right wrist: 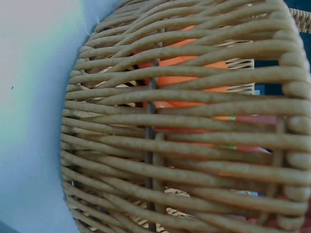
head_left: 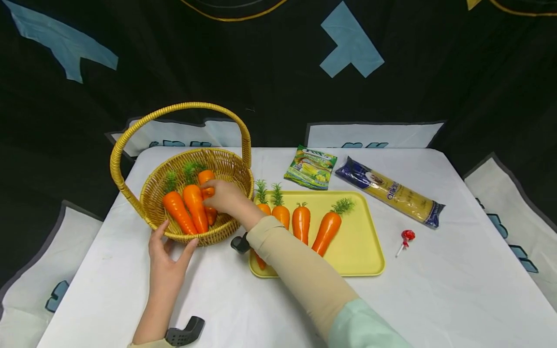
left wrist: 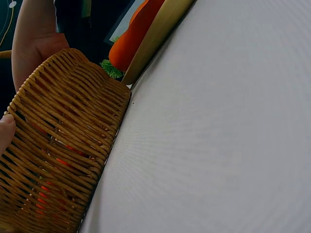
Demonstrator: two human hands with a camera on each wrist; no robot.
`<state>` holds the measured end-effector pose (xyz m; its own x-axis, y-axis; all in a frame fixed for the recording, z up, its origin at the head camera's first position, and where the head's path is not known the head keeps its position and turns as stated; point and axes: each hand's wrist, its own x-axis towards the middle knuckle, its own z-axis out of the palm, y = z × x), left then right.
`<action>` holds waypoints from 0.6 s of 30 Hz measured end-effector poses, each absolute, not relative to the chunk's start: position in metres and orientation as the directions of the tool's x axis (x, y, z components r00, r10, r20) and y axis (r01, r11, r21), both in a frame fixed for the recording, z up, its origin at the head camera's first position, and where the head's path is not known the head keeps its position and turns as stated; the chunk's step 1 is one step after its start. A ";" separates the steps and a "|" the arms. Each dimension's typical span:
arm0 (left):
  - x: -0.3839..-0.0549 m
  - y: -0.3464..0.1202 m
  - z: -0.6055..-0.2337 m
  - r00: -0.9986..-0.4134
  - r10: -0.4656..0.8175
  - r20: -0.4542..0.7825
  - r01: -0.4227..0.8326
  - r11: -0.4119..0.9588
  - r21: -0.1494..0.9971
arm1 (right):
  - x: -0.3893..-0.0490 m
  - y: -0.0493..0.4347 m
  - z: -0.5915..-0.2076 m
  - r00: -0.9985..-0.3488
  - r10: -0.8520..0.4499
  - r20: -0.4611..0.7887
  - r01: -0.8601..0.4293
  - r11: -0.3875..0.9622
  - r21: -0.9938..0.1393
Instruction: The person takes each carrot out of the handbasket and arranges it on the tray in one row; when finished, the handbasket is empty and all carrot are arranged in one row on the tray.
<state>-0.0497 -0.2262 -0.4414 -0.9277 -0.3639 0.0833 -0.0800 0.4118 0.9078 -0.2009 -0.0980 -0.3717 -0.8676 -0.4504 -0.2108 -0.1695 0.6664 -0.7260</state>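
In the head view, a yellow wicker basket (head_left: 230, 164) with a tall arched handle stands at the left of the table. Several orange carrots (head_left: 180, 212) with green tops lie in it. My right hand (head_left: 228, 198) reaches over the rim and pinches the rightmost carrot (head_left: 211, 215), partly covered by the fingers. The left hand (head_left: 167, 266) touches the basket's near side with spread fingers; its thumb (left wrist: 6, 131) meets the rim in the left wrist view. Through the weave (right wrist: 204, 107) in the right wrist view, orange shows.
Right of the basket is a yellow tray (head_left: 357, 241) bearing several carrots (head_left: 327, 232), partly behind the right forearm. Beyond it lie a green packet (head_left: 311, 168) and a bag of pasta (head_left: 391, 191). A red lollipop (head_left: 407, 236) lies on the white tablecloth (head_left: 452, 290).
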 end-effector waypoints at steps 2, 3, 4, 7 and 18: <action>-0.050 -0.226 -0.442 -0.927 -0.364 0.084 -0.080 0.414 0.907 | -0.202 -0.100 -0.372 -0.866 -0.449 -0.220 -0.170 0.679 -0.715; -0.049 -0.227 -0.442 -0.927 -0.365 0.087 -0.078 0.414 0.907 | -0.202 -0.100 -0.373 -0.863 -0.453 -0.222 -0.175 0.682 -0.710; -0.049 -0.227 -0.442 -0.927 -0.365 0.090 -0.074 0.413 0.907 | -0.203 -0.101 -0.374 -0.861 -0.457 -0.225 -0.180 0.686 -0.705; -0.049 -0.227 -0.443 -0.925 -0.368 0.094 -0.071 0.413 0.908 | -0.204 -0.104 -0.377 -0.848 -0.474 -0.236 -0.190 0.689 -0.699; -0.050 -0.227 -0.443 -0.926 -0.369 0.082 -0.083 0.411 0.908 | -0.207 -0.109 -0.386 -0.833 -0.502 -0.234 -0.222 0.689 -0.689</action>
